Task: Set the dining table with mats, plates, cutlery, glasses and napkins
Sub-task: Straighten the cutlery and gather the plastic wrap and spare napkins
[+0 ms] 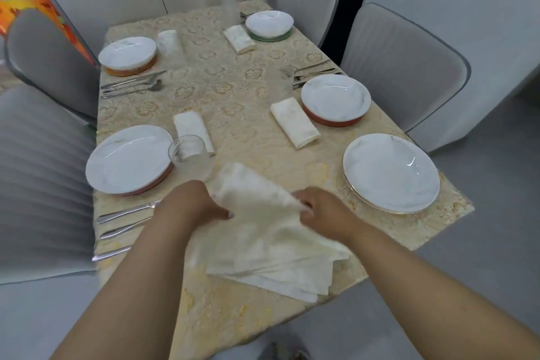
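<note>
- Napkin (pixel 263 231), cream cloth, partly folded, lower centre of the frame, lying on the desk (pixel 233 90) near its front edge; a second folded layer shows beneath it at the lower right.
- Left hand (pixel 190 204), fingers curled over the napkin's left edge, gripping the cloth.
- Right hand (pixel 318 207), fingers pinching the napkin's upper right edge.
- Near left plate (pixel 128 159), white, on a reddish mat, left of centre; a clear glass (pixel 188 152) stands just beside its right rim, with a folded napkin (pixel 193 130) behind the glass.
- Cutlery (pixel 122 228), three pieces, lower left, lying on the desk below that plate.
- Near right plate (pixel 391 172), white with a thin gold rim, right of centre.
- Middle right plate (pixel 336 99) on a reddish mat, a folded napkin (pixel 295 123) to its left, a glass (pixel 280 82) and cutlery behind it.
- Far right plate (pixel 268 23) on a green mat, upper centre, napkin alongside.
- Far left plate (pixel 127 52) on an orange mat, upper left, cutlery (pixel 131 86) below it.
- Grey chairs (pixel 403 67) around the desk.
</note>
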`<state>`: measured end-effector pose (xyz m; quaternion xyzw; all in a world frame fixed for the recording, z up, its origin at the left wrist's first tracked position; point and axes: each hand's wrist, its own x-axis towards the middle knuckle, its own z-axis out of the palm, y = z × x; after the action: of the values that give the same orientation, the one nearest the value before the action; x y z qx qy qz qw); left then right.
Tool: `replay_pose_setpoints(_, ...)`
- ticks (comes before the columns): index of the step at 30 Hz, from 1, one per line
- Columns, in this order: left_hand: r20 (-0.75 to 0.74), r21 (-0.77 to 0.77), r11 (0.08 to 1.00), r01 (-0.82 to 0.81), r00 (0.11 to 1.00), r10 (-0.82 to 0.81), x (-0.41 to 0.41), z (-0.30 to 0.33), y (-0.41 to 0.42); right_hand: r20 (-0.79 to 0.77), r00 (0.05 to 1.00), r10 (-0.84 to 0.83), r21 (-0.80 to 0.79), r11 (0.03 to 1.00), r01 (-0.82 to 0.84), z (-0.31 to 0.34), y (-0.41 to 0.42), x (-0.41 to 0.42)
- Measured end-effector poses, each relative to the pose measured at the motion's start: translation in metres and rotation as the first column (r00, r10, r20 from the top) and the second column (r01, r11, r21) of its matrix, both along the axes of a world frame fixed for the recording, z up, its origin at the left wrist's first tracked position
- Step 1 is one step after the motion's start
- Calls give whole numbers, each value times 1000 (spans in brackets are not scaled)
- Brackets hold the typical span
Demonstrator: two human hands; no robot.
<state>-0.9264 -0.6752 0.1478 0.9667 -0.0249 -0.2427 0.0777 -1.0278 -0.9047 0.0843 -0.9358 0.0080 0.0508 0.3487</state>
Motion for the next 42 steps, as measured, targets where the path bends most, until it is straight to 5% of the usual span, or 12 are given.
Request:
replay_pose_setpoints(3,149,-51,998,-46,987,54,-8,-16,-6,4,993,-117,154,981,115,31,-22,26)
replay_pose_setpoints(6,-51,-390,920,-35,999,17,-25,-32,-23,-6,997,-80,115,990,80,48,-36,48)
replay_pose_setpoints(9,-259,-692,683,-235,963,69,-30,-56,-28,15,1000,-15,6,1000,15,49,-29,50)
replay_pose_setpoints(14,-511,-620,557,-553,823,247,-34,-45,0,-58,980,192,-266,943,-200,7,31,-8)
replay_pose_setpoints(19,-616,-494,597,-632,739,272,-43,-35,5,-370,854,365,-182,873,-452,-23,53,-26)
replay_pose_setpoints(21,-624,-468,559,-684,704,339,-49,-53,-1,-331,881,338,-30,929,-368,-19,50,-18)
replay_pose_setpoints(24,-518,-417,573,-705,703,488,-57,-83,-6,-96,995,39,-129,990,-51,-24,27,13)
replay_pose_setpoints(29,-469,-437,548,-713,701,537,-63,-89,-12,-434,896,-92,-320,945,-58,-22,19,54)
replay_pose_setpoints(32,-504,-469,486,-738,675,539,-65,-85,-16,-523,852,24,-91,992,-84,-9,23,59)
replay_pose_setpoints(34,-535,-504,425,-752,658,530,-65,-82,-18,-536,844,31,178,981,77,-6,18,59)
replay_pose_setpoints(38,-601,-594,272,-757,643,475,-66,-67,-24,-494,869,10,645,674,359,6,5,50)
replay_pose_setpoints(42,-748,-577,202,-792,611,260,-60,-42,-40,-437,900,-4,828,388,404,22,-6,46)
